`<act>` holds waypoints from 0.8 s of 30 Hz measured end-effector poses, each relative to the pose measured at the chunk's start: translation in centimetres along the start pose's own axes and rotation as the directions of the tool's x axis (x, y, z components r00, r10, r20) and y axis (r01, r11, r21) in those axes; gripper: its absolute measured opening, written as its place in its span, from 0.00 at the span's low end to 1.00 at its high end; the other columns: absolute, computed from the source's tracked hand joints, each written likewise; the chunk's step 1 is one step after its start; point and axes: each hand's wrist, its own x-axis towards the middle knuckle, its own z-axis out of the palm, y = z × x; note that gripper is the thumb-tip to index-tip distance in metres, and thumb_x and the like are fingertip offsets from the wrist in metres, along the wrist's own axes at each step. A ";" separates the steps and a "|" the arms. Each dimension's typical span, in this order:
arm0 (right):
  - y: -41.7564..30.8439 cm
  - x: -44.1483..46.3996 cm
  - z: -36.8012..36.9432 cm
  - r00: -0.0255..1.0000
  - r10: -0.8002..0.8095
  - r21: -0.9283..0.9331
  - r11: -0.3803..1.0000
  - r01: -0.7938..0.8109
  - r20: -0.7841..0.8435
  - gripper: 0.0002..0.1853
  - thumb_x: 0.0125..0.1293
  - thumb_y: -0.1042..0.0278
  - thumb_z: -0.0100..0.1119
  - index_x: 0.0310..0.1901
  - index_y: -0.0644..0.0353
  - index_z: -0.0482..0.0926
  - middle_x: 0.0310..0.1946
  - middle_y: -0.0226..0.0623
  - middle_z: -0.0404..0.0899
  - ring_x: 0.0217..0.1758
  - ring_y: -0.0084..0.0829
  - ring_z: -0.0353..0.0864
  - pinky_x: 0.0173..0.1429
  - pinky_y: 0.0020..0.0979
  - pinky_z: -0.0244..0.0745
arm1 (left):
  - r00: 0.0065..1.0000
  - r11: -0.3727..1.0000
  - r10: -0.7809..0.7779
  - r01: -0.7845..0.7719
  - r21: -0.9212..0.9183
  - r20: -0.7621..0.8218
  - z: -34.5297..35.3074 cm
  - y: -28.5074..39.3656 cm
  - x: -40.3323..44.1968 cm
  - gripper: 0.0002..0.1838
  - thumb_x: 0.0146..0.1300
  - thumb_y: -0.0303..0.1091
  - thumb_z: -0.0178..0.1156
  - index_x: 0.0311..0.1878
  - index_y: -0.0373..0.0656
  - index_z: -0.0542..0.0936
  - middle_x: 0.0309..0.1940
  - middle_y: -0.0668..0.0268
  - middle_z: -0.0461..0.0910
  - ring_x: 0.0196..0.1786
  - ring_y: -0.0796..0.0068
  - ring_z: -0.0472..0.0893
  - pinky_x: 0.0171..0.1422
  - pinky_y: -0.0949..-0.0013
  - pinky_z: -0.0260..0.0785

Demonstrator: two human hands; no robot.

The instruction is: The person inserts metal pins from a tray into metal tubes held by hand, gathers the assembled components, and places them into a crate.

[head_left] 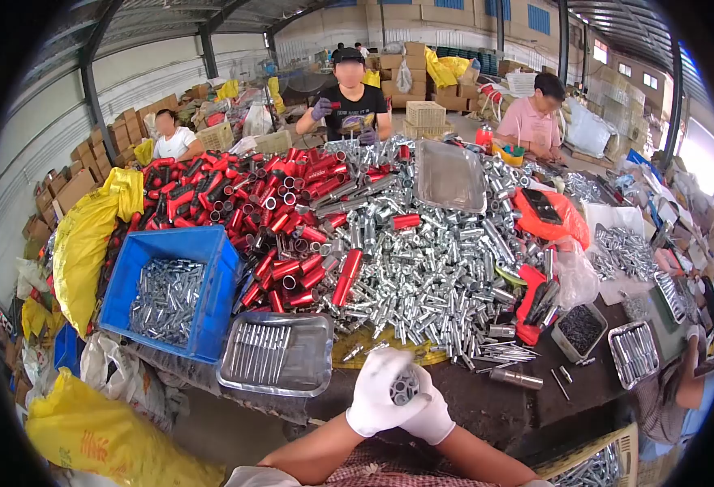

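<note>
Both my hands wear white gloves and meet at the table's front edge. Between them is a round metal part [404, 389] whose end face shows several holes; the rest of it is hidden in the gloves. My left hand [373, 399] wraps it from the left, its upper fingers slightly blurred. Closed around it from the other side is my right hand [432, 415]. Just beyond lies a heap of small silver metal pieces [430, 284]. A clear plastic tray [312, 349] with a row of thin metal rods [258, 351] sits to the left.
A blue crate [221, 312] of metal pins stands at left, near a pile of red metal tubes [300, 174]. To the right are a red-handled tool [529, 304], a tub of dark screws [582, 329] and a phone [541, 206]. Several people sit around the table.
</note>
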 end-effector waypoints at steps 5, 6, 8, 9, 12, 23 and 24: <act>0.2 0.3 0.5 0.999 -0.036 -0.085 0.996 0.036 -0.007 0.43 0.41 0.57 0.72 0.59 0.65 0.65 0.46 0.51 0.79 0.48 0.52 0.78 0.55 0.45 0.73 | 0.911 0.700 -0.405 0.252 -0.668 -0.081 2.3 -1.6 -3.4 0.57 0.39 0.31 0.77 0.71 0.39 0.51 0.47 0.58 0.72 0.51 0.64 0.73 0.56 0.62 0.66; -1.1 0.6 0.0 0.998 -0.054 -0.083 0.995 0.053 -0.010 0.42 0.41 0.56 0.73 0.60 0.62 0.66 0.47 0.48 0.79 0.48 0.53 0.78 0.55 0.45 0.73 | 0.903 0.551 -0.427 0.302 -0.778 0.048 2.0 -1.3 -3.4 0.64 0.41 0.25 0.75 0.74 0.44 0.38 0.46 0.61 0.71 0.49 0.67 0.73 0.56 0.61 0.67; -2.1 0.6 -0.2 0.997 -0.071 -0.089 0.994 0.069 -0.017 0.42 0.41 0.56 0.73 0.60 0.59 0.66 0.47 0.46 0.79 0.49 0.53 0.77 0.55 0.46 0.72 | 0.871 0.426 -0.481 0.334 -0.841 0.102 1.9 -0.5 -3.4 0.66 0.37 0.20 0.72 0.75 0.45 0.36 0.49 0.61 0.71 0.52 0.67 0.74 0.57 0.61 0.69; -2.2 0.6 -0.2 0.996 -0.088 -0.089 0.992 0.086 -0.023 0.42 0.40 0.57 0.73 0.60 0.56 0.66 0.47 0.45 0.79 0.48 0.54 0.77 0.56 0.47 0.72 | 0.835 0.293 -0.526 0.356 -0.887 0.161 2.0 -0.3 -3.3 0.68 0.33 0.16 0.70 0.75 0.47 0.35 0.52 0.60 0.71 0.54 0.66 0.75 0.59 0.60 0.70; -2.3 0.6 -0.4 0.995 -0.099 -0.112 0.989 0.098 -0.009 0.42 0.39 0.57 0.73 0.60 0.54 0.66 0.48 0.44 0.79 0.48 0.54 0.77 0.57 0.47 0.72 | 0.792 0.267 -0.595 0.355 -0.896 0.137 2.8 -1.5 -4.2 0.60 0.38 0.15 0.64 0.74 0.47 0.40 0.43 0.61 0.75 0.42 0.68 0.79 0.43 0.67 0.76; -0.4 -0.6 0.2 0.991 -0.122 0.076 0.990 0.118 0.048 0.45 0.51 0.62 0.71 0.65 0.65 0.53 0.54 0.48 0.76 0.59 0.41 0.76 0.61 0.34 0.70 | 0.831 0.502 -0.552 0.262 -0.824 -0.072 5.3 -0.2 -6.5 0.59 0.38 0.27 0.75 0.72 0.49 0.49 0.59 0.63 0.69 0.61 0.68 0.72 0.64 0.60 0.66; 0.6 -0.7 0.8 0.998 -0.052 0.427 0.904 0.034 0.030 0.45 0.51 0.63 0.71 0.65 0.65 0.52 0.54 0.46 0.75 0.59 0.38 0.76 0.61 0.34 0.69 | 0.856 0.432 -0.514 0.301 -0.850 0.042 4.9 0.2 -6.2 0.69 0.36 0.31 0.78 0.75 0.50 0.37 0.66 0.62 0.60 0.67 0.66 0.66 0.68 0.59 0.62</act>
